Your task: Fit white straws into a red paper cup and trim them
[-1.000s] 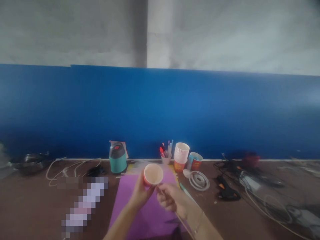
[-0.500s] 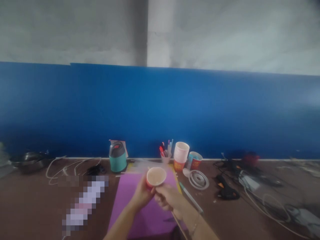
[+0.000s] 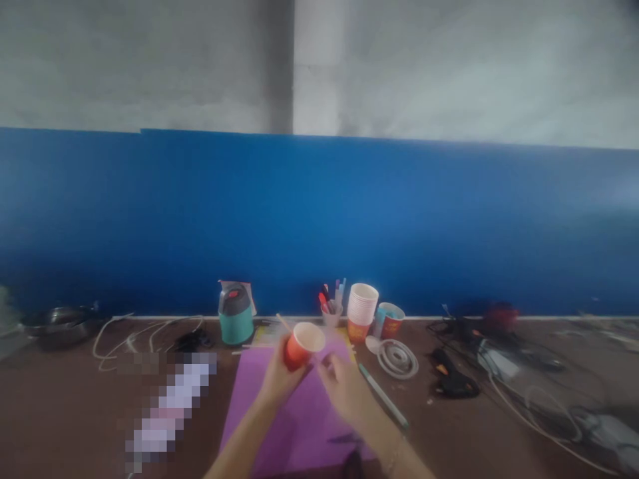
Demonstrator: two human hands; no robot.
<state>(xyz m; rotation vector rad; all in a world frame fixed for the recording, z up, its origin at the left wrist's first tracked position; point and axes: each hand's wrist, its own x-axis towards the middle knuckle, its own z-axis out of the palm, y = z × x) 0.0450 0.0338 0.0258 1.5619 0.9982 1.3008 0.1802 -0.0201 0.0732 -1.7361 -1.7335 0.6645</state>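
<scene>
My left hand [image 3: 279, 372] is wrapped round a red paper cup [image 3: 295, 350] with a pale rim, tilted so its mouth faces up and to the right. A thin wooden stick [image 3: 283, 323] juts out past the cup's upper left side; how it meets the cup is hidden. Just right of the cup, my right hand [image 3: 342, 386] has its fingers curled in and their tips close together. Blur hides what lies between them. Beneath both hands lies a purple sheet [image 3: 269, 432], with dark-handled scissors [image 3: 352, 459] on its near right part.
Behind the sheet stand a teal container [image 3: 236, 324], a pen cup [image 3: 331, 315], stacked paper cups [image 3: 362, 307] and another red cup [image 3: 392, 326]. To the right lie a tape roll [image 3: 398, 360], a marker [image 3: 383, 395], a black glue gun [image 3: 453, 376] and cables.
The cup has tilted and shifted slightly left and up. My right hand has moved off it to the right. More of the stick shows at upper left; its lower right length is out of sight.
</scene>
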